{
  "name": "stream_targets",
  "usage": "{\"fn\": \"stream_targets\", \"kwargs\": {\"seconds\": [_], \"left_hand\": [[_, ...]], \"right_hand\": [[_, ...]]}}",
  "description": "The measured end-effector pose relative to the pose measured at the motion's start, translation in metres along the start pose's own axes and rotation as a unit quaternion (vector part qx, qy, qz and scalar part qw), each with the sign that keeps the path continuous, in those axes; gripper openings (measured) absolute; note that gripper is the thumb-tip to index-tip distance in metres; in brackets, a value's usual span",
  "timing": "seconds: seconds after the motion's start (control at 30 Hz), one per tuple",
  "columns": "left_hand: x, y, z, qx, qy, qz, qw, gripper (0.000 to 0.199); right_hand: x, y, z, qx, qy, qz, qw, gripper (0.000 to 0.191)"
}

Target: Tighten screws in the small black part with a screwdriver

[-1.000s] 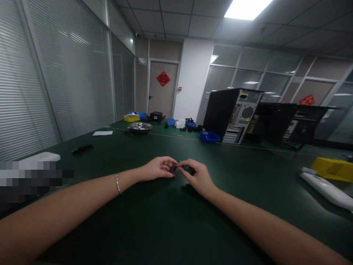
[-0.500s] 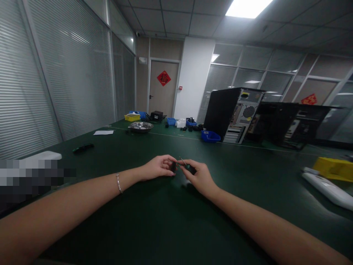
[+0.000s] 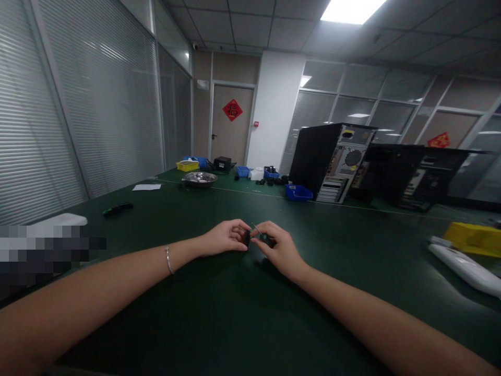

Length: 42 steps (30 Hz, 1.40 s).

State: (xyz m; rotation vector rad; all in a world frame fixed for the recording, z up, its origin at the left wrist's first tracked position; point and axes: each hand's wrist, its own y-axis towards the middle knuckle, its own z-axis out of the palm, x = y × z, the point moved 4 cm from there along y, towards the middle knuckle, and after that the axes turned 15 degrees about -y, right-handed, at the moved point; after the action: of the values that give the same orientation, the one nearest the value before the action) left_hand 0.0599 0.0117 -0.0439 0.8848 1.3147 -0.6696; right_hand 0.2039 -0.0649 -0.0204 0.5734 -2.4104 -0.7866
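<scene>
My left hand (image 3: 227,236) is closed, its fingers and thumb pinching a small black part (image 3: 246,238) just above the table. What kind of part it is cannot be made out. Close by on the right, my right hand (image 3: 282,249) is wrapped round a screwdriver (image 3: 267,240) with a dark green and black handle. A thin metal shaft pokes up and left from between the fingers, beside the black part. Whether the tip touches that part cannot be told.
Across the green table (image 3: 219,324), a steel bowl (image 3: 199,180), a blue bin (image 3: 299,193) and a computer tower (image 3: 332,162) stand at the back. A dark green-tipped tool (image 3: 118,209) and white paper (image 3: 146,187) lie left; a white device (image 3: 465,266) and yellow bin (image 3: 475,238) lie right.
My right hand has shifted slightly left with the screwdriver, and its handle has turned a little. My left hand and the black part are nearly still.
</scene>
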Motion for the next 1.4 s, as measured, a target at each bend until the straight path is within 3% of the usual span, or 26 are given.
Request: {"fn": "stream_targets", "kwargs": {"seconds": [0.7, 1.4], "left_hand": [[0.0012, -0.0003, 0.0034, 0.004, 0.004, 0.013, 1.000, 0.050], [-0.0009, -0.0009, 0.0037, -0.007, 0.021, 0.021, 1.000, 0.048]], "right_hand": [[0.0029, 0.0006, 0.0003, 0.022, -0.014, 0.010, 1.000, 0.021], [-0.0015, 0.0000, 0.0046, 0.032, -0.014, 0.021, 0.999, 0.016]]}}
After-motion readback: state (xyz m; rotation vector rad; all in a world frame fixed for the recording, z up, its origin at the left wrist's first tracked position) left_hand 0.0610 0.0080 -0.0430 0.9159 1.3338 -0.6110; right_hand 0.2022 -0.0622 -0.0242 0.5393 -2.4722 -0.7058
